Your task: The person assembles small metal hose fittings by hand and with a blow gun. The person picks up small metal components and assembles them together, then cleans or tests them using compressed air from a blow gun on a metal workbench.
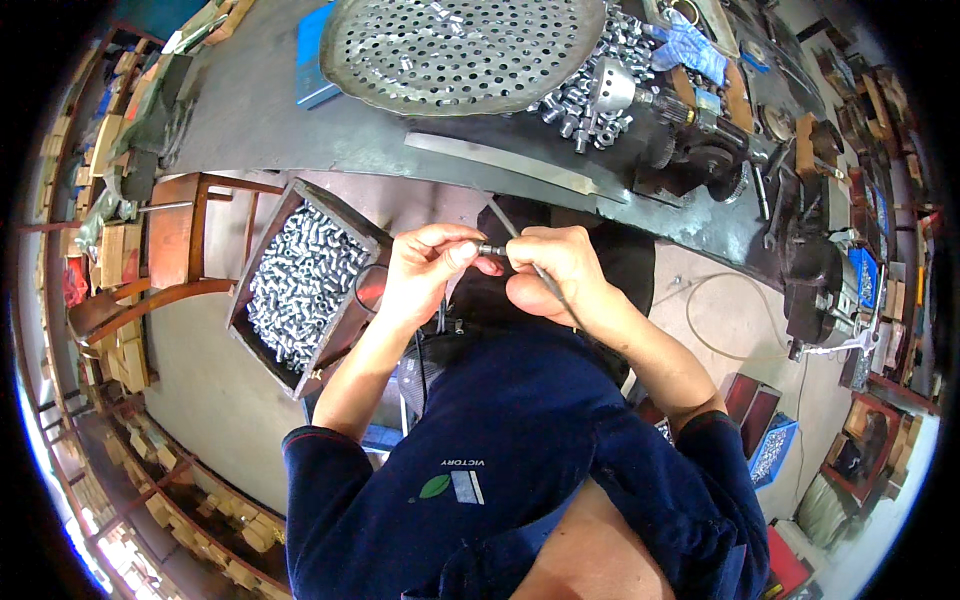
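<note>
In front of my body, just off the bench's near edge, my left hand [430,268] pinches a small grey metal fitting [488,249] between thumb and fingers. Close on its right, my right hand [560,268] is closed round a thin dark metal rod [502,215]. This rod slants from upper left, passes through the fingers and comes out by the wrist. My right fingertips reach the fitting's right end; whether they grip it I cannot tell. Left of my left hand stands a wooden box [345,212] filled with similar short metal fittings [305,285].
On the dark workbench [250,115] lie a round perforated metal tray [365,85], a flat metal bar [505,163], heaped fittings [580,118] and a blue glove [692,50]. A geared machine [710,155] stands farther right. A wooden chair [178,235] is left; a hose [700,335] loops at right.
</note>
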Available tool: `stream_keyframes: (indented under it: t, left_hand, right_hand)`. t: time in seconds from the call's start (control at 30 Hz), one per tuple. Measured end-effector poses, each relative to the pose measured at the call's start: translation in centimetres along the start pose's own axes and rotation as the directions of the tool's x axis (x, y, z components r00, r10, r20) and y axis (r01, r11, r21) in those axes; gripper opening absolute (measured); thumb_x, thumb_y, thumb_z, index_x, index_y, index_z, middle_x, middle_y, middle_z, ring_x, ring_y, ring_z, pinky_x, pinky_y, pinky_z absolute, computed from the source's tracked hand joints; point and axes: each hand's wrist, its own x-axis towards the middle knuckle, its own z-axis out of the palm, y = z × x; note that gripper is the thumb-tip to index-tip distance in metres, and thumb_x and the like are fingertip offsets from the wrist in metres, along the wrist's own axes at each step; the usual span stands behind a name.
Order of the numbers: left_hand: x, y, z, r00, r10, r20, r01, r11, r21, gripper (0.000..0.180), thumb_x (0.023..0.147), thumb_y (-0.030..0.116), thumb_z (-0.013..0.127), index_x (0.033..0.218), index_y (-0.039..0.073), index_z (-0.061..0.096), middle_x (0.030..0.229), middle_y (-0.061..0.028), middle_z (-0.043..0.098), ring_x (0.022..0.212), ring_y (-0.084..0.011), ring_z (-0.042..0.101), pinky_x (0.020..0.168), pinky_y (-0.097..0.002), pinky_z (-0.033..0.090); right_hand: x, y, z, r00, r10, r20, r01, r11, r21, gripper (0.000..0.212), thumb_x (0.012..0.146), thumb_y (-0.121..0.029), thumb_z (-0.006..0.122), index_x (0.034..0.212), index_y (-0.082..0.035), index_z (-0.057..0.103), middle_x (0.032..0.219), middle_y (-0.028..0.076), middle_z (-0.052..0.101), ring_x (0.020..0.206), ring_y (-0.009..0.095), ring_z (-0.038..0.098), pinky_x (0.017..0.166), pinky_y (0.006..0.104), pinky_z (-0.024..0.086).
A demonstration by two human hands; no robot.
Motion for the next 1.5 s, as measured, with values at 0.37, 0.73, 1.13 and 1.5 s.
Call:
stream_keyframes:
  t: [0.37, 0.73, 1.13, 1.5]
  left_hand:
    - [0.5, 1.9, 1.1, 0.987, 0.112, 0.116, -0.161, 0.721, 0.675, 0.021, 0.075, -0.003, 0.067, 0.096, -0.003, 0.063, 0.089, -0.0098, 0.066, 0.078, -0.0117, 0.062, 0.069, -0.0238, 0.050]
    - [1.1, 1.5, -1.6, 0.884, 0.454, 0.107, -0.287, 0.348, 0.892, 0.022, 0.063, -0.004, 0.069, 0.083, 0.003, 0.062, 0.068, -0.0041, 0.054, 0.052, -0.0109, 0.051, 0.048, -0.0230, 0.041]
    - [1.5, 1.5, 1.1, 0.772, 0.361, 0.523, -0.534, -0.080, 0.842, 0.031, 0.060, 0.008, 0.069, 0.090, 0.009, 0.062, 0.079, -0.0086, 0.054, 0.059, -0.0293, 0.054, 0.051, -0.0366, 0.042]
    - [11.7, 5.3, -3.0, 0.826, 0.478, 0.298, -0.350, 0.021, 0.937, 0.015, 0.072, 0.003, 0.068, 0.084, 0.000, 0.061, 0.066, -0.0026, 0.050, 0.055, -0.0102, 0.042, 0.050, -0.0252, 0.036]
  right_hand:
    - [-1.6, 1.7, 1.3, 0.969, 0.248, -0.008, -0.227, 0.899, 0.375, 0.023, 0.064, -0.016, 0.058, 0.056, -0.006, 0.040, 0.049, 0.002, 0.030, 0.048, 0.012, 0.032, 0.045, 0.0284, 0.028]
    - [-3.3, -3.2, -2.2, 0.999, -0.044, 0.003, 0.040, 0.918, 0.395, 0.058, 0.077, -0.053, 0.056, 0.056, -0.005, 0.033, 0.054, 0.004, 0.031, 0.045, 0.016, 0.032, 0.043, 0.0310, 0.022]
    - [-2.3, -1.5, 1.2, 0.839, 0.510, 0.191, -0.496, 0.572, 0.653, 0.014, 0.063, -0.002, 0.060, 0.058, -0.007, 0.048, 0.054, 0.000, 0.037, 0.052, 0.005, 0.039, 0.045, 0.0253, 0.032]
    - [-18.3, -7.4, -14.6, 0.554, -0.235, -0.799, 0.289, 0.954, -0.080, 0.045, 0.074, -0.045, 0.067, 0.057, -0.005, 0.053, 0.059, 0.010, 0.054, 0.049, 0.020, 0.047, 0.043, 0.0343, 0.030]
